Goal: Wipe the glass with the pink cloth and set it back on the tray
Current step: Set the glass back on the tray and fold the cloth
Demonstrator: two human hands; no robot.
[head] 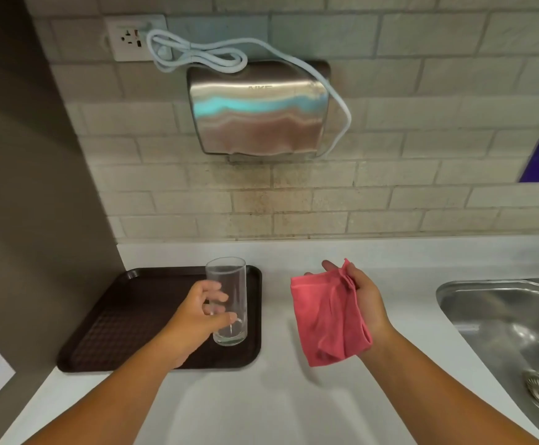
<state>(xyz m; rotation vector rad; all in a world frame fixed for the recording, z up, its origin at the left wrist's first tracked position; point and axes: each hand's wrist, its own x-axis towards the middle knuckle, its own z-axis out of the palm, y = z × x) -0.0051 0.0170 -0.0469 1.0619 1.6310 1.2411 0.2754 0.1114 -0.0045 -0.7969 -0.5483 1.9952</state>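
White counter runs below a tiled wall, with a brown tray at the left and a steel sink at the far right. On the right part of the tray the glass stands upright. My left hand is curled around its lower part; I cannot tell if the fingers already press it. My right hand pinches the pink cloth at its top edge, and the rest hangs loose above the counter. I think the step now is lifting the glass. I should hold it firmly low down, bring it to the cloth, and wrap the cloth around the wall.
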